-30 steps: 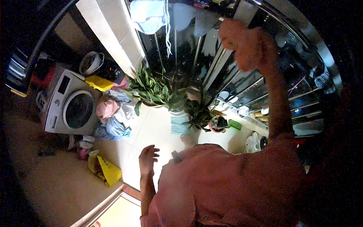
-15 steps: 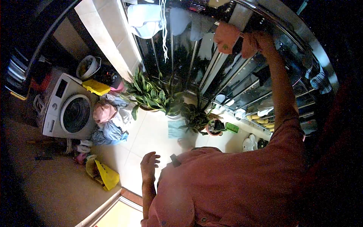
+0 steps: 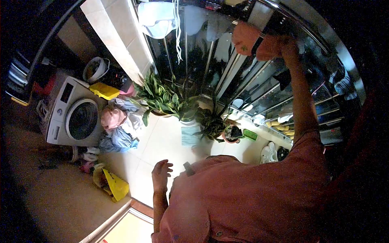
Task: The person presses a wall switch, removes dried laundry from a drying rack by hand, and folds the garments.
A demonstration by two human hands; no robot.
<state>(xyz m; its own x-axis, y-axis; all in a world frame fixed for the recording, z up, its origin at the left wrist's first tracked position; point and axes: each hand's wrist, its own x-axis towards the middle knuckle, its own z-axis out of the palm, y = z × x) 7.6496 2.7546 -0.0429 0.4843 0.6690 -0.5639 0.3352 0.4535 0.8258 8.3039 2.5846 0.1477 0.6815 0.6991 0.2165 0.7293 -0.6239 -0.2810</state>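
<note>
At the upper right, my right arm reaches up toward the metal railing. My right hand [image 3: 288, 49] is closed around the near part of a pinkish-orange cloth [image 3: 269, 47], its fingers partly lost in shadow. Beside it hangs another pinkish-orange cloth piece [image 3: 244, 38] with a small green mark; a dark gap shows between the two, and I cannot tell whether they are joined. My left hand [image 3: 162, 175] hovers low over the white tiled floor, fingers loosely bent and apart, holding nothing.
A washing machine [image 3: 75, 113] stands at left, with a heap of clothes [image 3: 117, 125] beside it. Potted plants [image 3: 162, 99] line the glass railing [image 3: 194, 60]. A white cloth item [image 3: 158, 20] hangs at the top. White shoes [image 3: 268, 153] and a yellow bag [image 3: 114, 185] rest on the floor.
My right hand has shifted slightly right, and the cloth beside it shows wider. The view has tilted a little; my left hand stays nearly in place.
</note>
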